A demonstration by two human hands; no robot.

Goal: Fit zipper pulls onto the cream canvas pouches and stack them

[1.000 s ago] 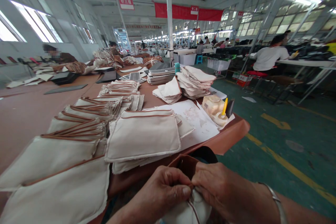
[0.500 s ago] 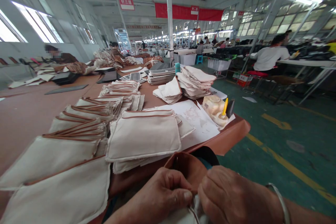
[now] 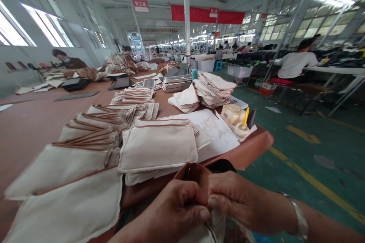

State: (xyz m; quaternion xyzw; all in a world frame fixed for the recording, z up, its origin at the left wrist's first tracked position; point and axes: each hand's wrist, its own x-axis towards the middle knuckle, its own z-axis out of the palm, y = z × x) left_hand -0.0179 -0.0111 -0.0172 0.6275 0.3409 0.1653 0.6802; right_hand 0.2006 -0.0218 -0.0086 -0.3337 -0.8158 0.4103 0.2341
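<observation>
Close to my body, my left hand [image 3: 178, 207] pinches a brown leather piece with off-white lining [image 3: 194, 171] between thumb and fingers. Right beside it, my right hand [image 3: 242, 199] grips the same leather piece, its thumb against the edge and a silver bangle at the wrist. The two hands nearly touch. Part of the off-white lining and a brown seam show below the fingers; the rest is hidden or out of frame. Just beyond the hands lies a stack of off-white fabric panels [image 3: 159, 146] with brown-trimmed edges.
More brown-edged panels [image 3: 76, 201] spread in overlapping rows on the left of the brown table [image 3: 31, 121]. A glue container [image 3: 232, 114] with a yellow-handled tool [image 3: 246, 115] stands near the right corner, by white paper [image 3: 216, 129]. Other people sit at tables farther off.
My right hand has turned and shifted, so its thumb now shows against the leather piece. My left hand keeps its pinch almost in place. The view has moved slightly.
</observation>
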